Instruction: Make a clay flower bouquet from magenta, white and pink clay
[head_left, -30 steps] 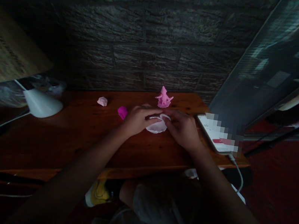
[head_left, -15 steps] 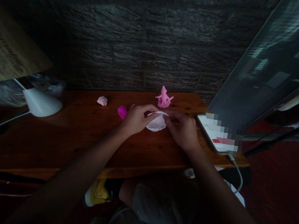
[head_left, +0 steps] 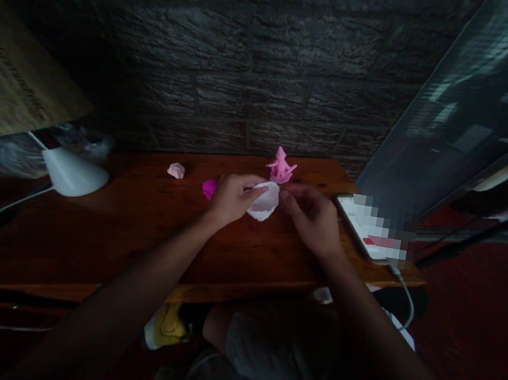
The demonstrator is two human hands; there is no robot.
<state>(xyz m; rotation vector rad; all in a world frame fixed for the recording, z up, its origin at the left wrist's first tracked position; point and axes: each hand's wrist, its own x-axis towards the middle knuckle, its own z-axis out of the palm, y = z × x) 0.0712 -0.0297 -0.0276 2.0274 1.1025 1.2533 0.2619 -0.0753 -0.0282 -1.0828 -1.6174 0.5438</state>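
Note:
A thin, roundish piece of pale clay [head_left: 265,203] with an uneven edge is held over the table. My left hand [head_left: 232,198] pinches its upper left side between thumb and fingers. Just off its right edge is my right hand [head_left: 315,214], with thumb and forefinger slightly apart and nothing visible between them. Behind the clay stands a pink clay figure [head_left: 281,167] with a pointed top and arm-like bits at its sides. Partly hidden by my left hand, a magenta lump [head_left: 208,188] lies on the table. Farther left sits a crumpled pale pink lump [head_left: 176,170].
The wooden table [head_left: 132,228] meets a dark stone-patterned wall [head_left: 218,49]. At the right edge lies a phone [head_left: 355,222] with a cable [head_left: 404,291] plugged in. On the left are a white lamp-like base [head_left: 74,174], clear plastic [head_left: 11,158] and a cardboard box [head_left: 7,74].
The pale clay has turned and shifted slightly left, showing more of its face. My right fingers, earlier on its upper edge, have drawn back to the right. My left hand keeps hold.

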